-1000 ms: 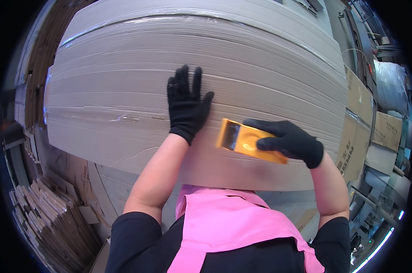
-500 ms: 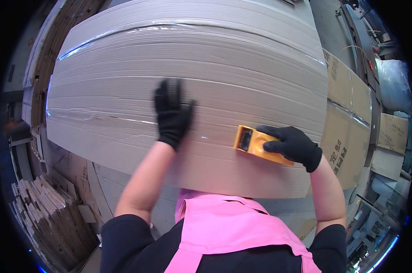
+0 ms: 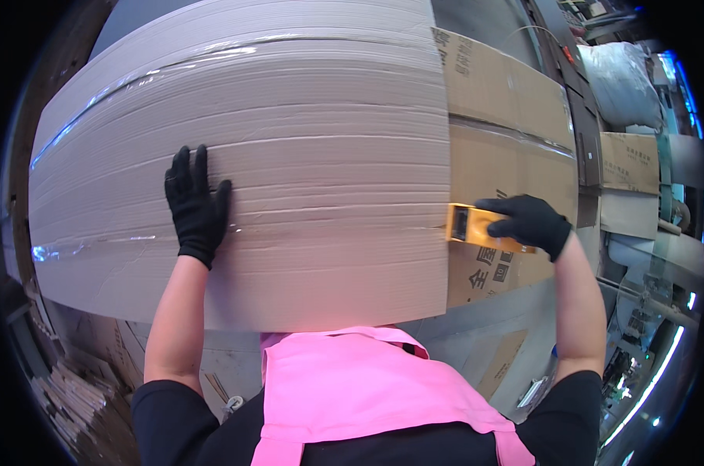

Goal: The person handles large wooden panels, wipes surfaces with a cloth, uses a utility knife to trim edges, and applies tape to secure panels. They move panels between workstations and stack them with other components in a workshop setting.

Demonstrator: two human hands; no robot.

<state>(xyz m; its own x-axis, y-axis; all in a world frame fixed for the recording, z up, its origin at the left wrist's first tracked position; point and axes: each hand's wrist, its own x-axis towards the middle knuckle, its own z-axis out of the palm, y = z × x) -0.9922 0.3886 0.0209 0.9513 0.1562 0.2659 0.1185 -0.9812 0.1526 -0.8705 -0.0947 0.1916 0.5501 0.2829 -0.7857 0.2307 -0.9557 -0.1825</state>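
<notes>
A large light cardboard sheet (image 3: 321, 171) with several ridges running across it lies in front of me. My left hand (image 3: 196, 210), in a black glove, rests flat on its left part with fingers apart. In my black-gloved right hand (image 3: 530, 223) is a yellow boxy tool (image 3: 485, 227) with a dark opening at its left end; its exact kind I cannot make out. The tool's left end meets the sheet's right edge. Under the tool and beyond that edge lies brown printed cardboard (image 3: 515, 163).
Strips of clear tape (image 3: 212, 56) cross the sheet. At lower left stands a stack of cardboard pieces (image 3: 76, 400). A white plastic-wrapped bundle (image 3: 620, 81) and a brown carton (image 3: 630, 161) are at the right, above metal machinery (image 3: 639, 299).
My right hand has carried the yellow tool rightward over the sheet to its right edge. The view has shifted, so the sheet sits farther left. My left hand, blurred before, now shows sharply.
</notes>
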